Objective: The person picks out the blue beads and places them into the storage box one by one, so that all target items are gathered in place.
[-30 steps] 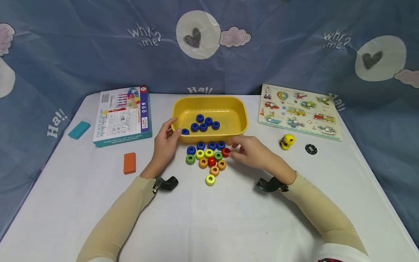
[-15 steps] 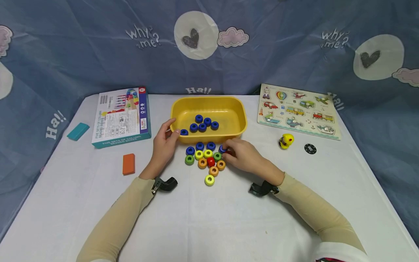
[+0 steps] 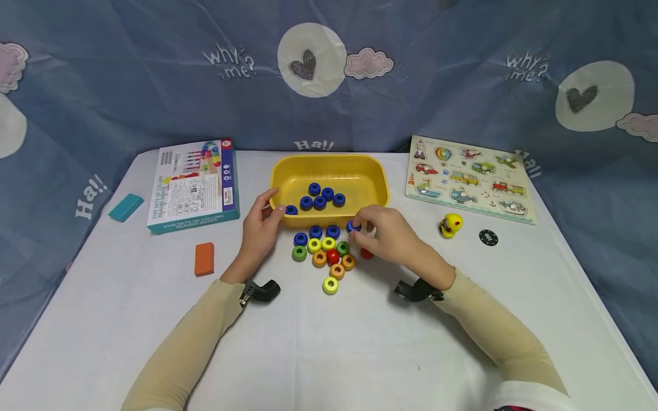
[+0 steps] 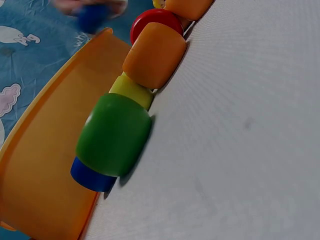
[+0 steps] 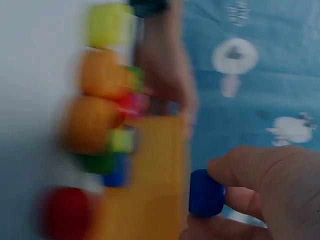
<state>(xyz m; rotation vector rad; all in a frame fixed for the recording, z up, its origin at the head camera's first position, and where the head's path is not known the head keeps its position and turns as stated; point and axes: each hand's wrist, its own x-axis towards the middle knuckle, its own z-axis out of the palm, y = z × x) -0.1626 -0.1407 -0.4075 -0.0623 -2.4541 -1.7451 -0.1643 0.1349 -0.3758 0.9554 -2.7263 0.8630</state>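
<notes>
My left hand [image 3: 261,228] holds the near left corner of a yellow plastic tub [image 3: 329,219], thumb and fingers at its rim. Several blue beads [image 3: 320,202] lie inside it. My right hand [image 3: 393,234] pinches a blue bead [image 5: 205,194] between thumb and fingers, raised close to the tub's front wall in the head view. On the table before the tub is a cluster of blue, yellow, green, orange and red beads. A red bead [image 3: 366,253] sits partly hidden below my right hand, and a green bead [image 4: 114,135] looms large in the left wrist view.
At the back left lies a bead toy box [image 3: 192,188], with a teal block [image 3: 125,207] and an orange block [image 3: 204,259] near it. To the right are a picture puzzle board [image 3: 468,178], a yellow toy duck [image 3: 450,225] and a black round chip [image 3: 488,237].
My right hand has moved in to the rightmost blue bead, pinched it and lifted it toward the tub. The nearby red bead has shifted right. My left hand stays at the tub.
</notes>
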